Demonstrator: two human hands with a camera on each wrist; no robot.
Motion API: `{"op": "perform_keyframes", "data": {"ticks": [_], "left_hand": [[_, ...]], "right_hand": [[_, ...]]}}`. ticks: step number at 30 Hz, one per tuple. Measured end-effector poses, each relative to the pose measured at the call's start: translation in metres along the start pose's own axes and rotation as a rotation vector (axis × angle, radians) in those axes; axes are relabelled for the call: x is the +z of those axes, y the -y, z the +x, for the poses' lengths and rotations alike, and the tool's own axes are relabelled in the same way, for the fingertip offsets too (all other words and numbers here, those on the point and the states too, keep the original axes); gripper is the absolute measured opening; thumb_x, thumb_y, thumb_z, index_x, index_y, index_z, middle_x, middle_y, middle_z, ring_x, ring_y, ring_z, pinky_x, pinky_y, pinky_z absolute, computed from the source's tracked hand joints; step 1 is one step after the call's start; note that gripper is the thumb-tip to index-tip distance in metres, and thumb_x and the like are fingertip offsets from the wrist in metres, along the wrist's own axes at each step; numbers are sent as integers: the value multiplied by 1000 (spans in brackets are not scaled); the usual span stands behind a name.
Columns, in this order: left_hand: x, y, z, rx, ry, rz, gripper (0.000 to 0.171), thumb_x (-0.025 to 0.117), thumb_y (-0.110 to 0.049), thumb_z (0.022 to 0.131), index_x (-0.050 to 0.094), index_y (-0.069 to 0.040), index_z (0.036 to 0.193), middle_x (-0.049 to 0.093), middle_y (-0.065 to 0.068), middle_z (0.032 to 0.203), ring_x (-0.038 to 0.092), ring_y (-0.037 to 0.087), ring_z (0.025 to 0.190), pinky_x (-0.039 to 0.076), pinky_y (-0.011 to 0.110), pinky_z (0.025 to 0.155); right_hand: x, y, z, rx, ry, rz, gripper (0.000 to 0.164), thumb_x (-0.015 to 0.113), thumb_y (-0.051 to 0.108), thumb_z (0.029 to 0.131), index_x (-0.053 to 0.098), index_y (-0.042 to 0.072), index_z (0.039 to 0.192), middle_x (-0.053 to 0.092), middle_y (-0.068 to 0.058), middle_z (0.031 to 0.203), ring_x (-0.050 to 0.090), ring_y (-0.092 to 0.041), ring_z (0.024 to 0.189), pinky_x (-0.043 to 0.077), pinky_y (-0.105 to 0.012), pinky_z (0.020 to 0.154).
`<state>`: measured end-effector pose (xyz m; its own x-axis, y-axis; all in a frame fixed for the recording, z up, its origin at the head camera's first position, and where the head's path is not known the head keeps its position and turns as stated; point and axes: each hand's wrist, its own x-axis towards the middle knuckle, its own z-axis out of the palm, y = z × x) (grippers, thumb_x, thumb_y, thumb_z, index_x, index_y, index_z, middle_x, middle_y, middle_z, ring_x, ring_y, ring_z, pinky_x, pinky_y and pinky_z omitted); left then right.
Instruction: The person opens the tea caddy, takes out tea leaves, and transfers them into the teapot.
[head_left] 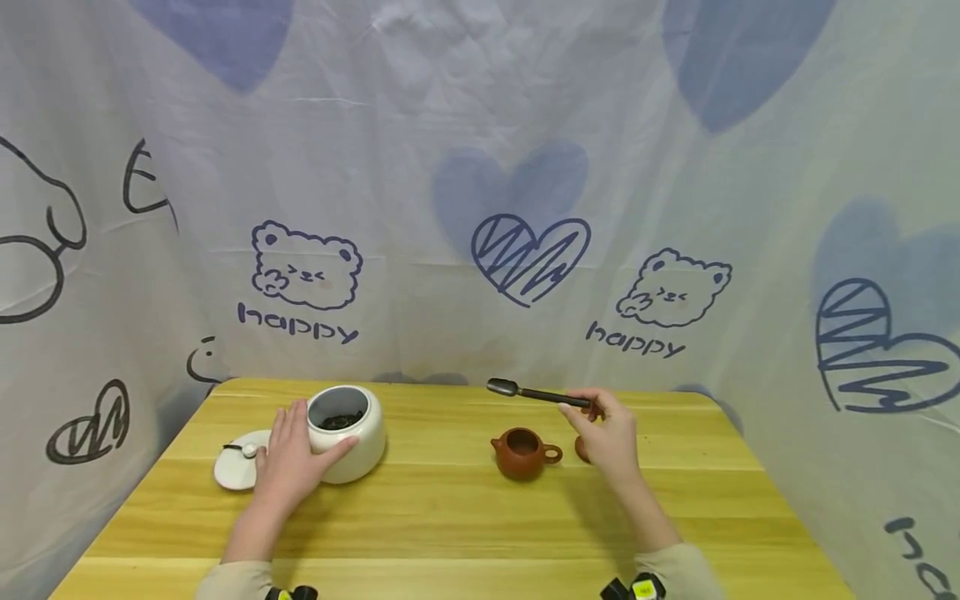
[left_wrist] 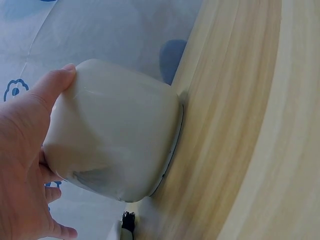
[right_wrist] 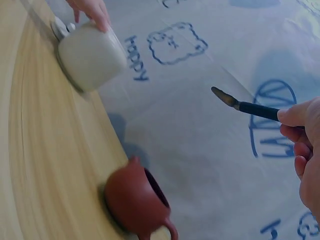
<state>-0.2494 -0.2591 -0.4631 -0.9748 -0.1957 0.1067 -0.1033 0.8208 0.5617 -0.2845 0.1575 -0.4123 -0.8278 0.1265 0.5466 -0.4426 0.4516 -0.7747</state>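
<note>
A white ceramic jar (head_left: 363,457) stands upright on the left of the table, its mouth uncovered and dark leaf-like pieces (head_left: 341,421) inside. My left hand (head_left: 291,460) grips its side, thumb in front and fingers spread along the left. Over on the right, my right hand (head_left: 613,437) pinches the dark handle of a small scoop (head_left: 551,397), whose head points left. That scoop is in the air above and behind a reddish-brown clay teapot (head_left: 517,463), which is lidless, with its spout to the left. Whether the scoop head (right_wrist: 225,97) carries anything, I cannot tell.
The jar's white lid (head_left: 234,475), with a knob and a dark cord, lies left of the jar, partly behind the left hand. A small reddish-brown piece (head_left: 581,450) shows beside the right hand, mostly hidden. A printed cloth (head_left: 420,317) hangs behind the wooden table (head_left: 435,525).
</note>
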Motion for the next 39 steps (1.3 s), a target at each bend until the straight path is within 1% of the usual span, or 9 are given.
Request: {"op": "perform_keyframes", "data": {"ticks": [4,8,13,16,20,26,30,32,39], "left_hand": [[0,-1,1,-2,0,-1,123,53,-80,78,-2,-2,156,4,28,161,2,48,149,3,79,107],[-2,-2,1,-5,-2,-1,124,53,-81,77,-2,-2,156,4,28,161,2,48,149,2,79,107],[-3,-2,-2,-7,-3,2,123,54,-80,78,-1,-2,156,3,26,162,3,48,149,3,80,107],[-2,-1,-4,-14,4,0,123,54,-79,78,-1,-3,156,3,26,162,3,47,149,3,80,107],[-1,-1,-5,-10,5,-4,123,55,-79,77,-1,-2,156,4,27,161,4,48,148,2,80,106],[0,0,-3,0,-10,-3,123,55,-79,78,0,-2,156,5,28,161,5,49,148,3,80,106],[-1,0,-2,-4,1,-2,123,54,-79,78,-2,-2,156,4,28,161,3,48,148,2,79,107],[-1,0,-2,-5,3,3,124,54,-80,78,-2,-2,156,3,28,161,3,48,148,2,79,107],[0,-1,0,-2,4,2,123,55,-79,78,-1,-1,156,5,28,161,4,49,148,3,79,107]], "right_hand": [[16,14,0,-29,54,19,16,80,13,80,74,11,94,57,-2,74,46,-10,68,38,-20,57],[33,27,-1,-69,107,42,16,79,14,81,73,11,95,60,-5,80,48,-19,72,39,-21,61],[58,31,-5,-166,153,80,14,78,16,83,73,12,95,64,-6,83,49,-25,71,41,-24,62],[73,33,-9,-206,184,102,13,77,14,83,72,12,95,65,-7,84,49,-25,70,42,-25,63],[91,36,-11,-228,230,118,14,76,12,84,71,12,97,64,-6,85,48,-20,71,41,-22,64],[115,42,-9,-288,280,105,15,75,11,85,70,7,98,63,-6,84,46,-17,69,39,-20,62],[129,48,-7,-301,301,102,13,75,10,85,70,8,96,59,-8,79,46,-19,68,39,-20,62],[137,50,-5,-304,314,91,12,75,11,85,70,9,96,60,-7,79,48,-20,70,41,-21,63],[159,60,-1,-367,361,-17,11,75,10,85,69,10,94,64,-4,83,51,-18,77,42,-20,67]]}}
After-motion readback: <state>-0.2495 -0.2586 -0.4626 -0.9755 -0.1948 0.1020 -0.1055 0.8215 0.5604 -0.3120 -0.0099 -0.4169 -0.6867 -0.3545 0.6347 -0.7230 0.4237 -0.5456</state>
